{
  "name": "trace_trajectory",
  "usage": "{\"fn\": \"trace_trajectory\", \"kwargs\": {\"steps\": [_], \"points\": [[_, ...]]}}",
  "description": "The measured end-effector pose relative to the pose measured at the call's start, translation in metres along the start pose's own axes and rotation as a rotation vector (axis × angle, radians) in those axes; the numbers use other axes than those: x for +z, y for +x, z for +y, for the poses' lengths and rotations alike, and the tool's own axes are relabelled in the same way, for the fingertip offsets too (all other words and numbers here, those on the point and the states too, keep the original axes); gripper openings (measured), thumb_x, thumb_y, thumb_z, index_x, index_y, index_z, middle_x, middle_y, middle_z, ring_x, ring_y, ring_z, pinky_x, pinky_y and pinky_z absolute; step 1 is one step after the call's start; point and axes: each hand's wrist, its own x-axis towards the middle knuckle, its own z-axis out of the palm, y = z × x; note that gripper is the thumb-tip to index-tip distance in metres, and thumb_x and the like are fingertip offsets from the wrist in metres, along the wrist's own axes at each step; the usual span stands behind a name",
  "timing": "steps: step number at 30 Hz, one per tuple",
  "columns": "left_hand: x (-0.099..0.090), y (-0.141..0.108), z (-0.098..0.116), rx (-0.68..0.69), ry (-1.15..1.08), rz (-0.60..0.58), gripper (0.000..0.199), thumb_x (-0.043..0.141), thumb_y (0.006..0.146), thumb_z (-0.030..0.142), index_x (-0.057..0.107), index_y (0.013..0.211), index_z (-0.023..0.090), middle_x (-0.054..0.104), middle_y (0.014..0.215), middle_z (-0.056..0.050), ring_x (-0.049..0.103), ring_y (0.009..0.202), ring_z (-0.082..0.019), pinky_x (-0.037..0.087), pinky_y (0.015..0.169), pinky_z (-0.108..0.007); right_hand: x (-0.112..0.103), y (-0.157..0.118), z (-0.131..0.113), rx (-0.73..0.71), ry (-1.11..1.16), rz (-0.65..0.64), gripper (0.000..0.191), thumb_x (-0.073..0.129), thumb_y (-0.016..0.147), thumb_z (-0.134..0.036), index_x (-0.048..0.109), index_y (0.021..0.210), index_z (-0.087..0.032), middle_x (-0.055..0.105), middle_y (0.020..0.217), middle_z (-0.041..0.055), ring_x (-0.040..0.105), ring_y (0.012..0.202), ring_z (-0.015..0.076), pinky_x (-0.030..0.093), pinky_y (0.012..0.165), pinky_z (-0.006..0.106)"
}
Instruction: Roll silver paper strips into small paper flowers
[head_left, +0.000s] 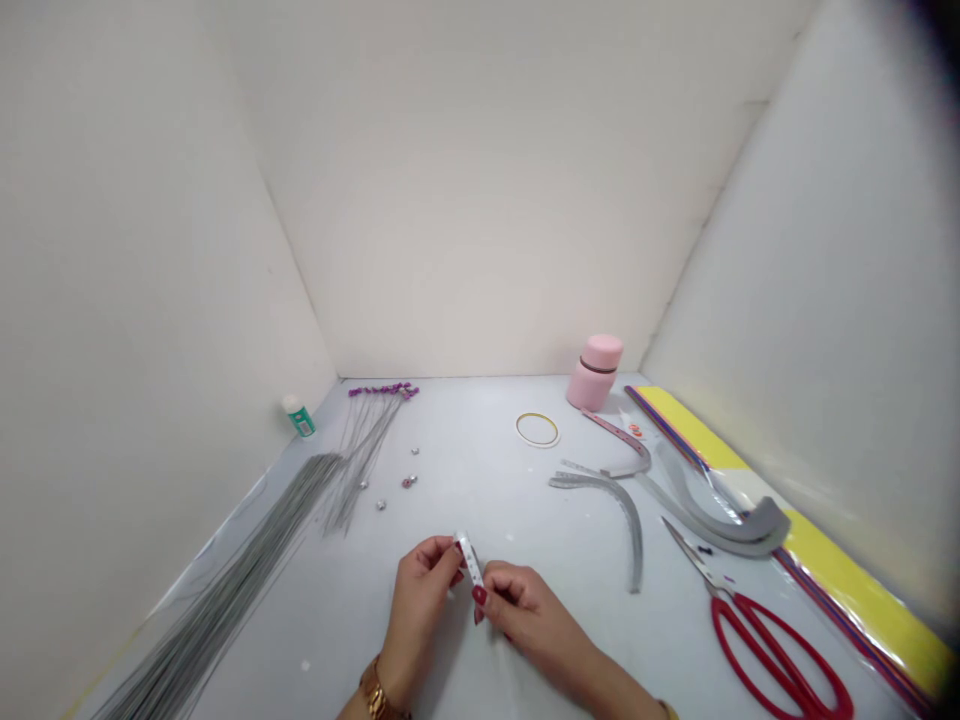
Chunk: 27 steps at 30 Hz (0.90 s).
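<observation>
The left hand (pixel 420 600) and right hand (pixel 536 620) held a narrow white strip (pixel 470 560) up above the table (pixel 480 470), their fingers pinched close on it from either side. Too hard a pinch could have creased so slim a strip (paper, by the look of it), and a loose grip could have let it slip and drop. The red-handled scissors (pixel 718 625) and curved grey strips (pixel 634 520) lay off to the right, near enough to tangle with it had it fallen that way.

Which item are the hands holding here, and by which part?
A narrow white strip with small dark marks: the left hand pinches its upper end, and the right hand seems to grip its lower end.
</observation>
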Motion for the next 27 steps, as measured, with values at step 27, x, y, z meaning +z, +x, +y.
{"fn": "trace_trajectory", "kwargs": {"steps": [27], "points": [[0.007, -0.006, -0.007, 0.052, 0.273, -0.224, 0.021, 0.054, 0.074, 0.028, 0.061, 0.061, 0.013, 0.06, 0.055, 0.0, 0.051, 0.054, -0.013, 0.037, 0.053, -0.021, -0.006, 0.006, 0.006, 0.097, 0.176, 0.184, 0.024, 0.068, 0.067, -0.035, 0.057, 0.071, -0.013, 0.044, 0.047, -0.0071, 0.031, 0.038, 0.0034, 0.02, 0.037, 0.016]]}}
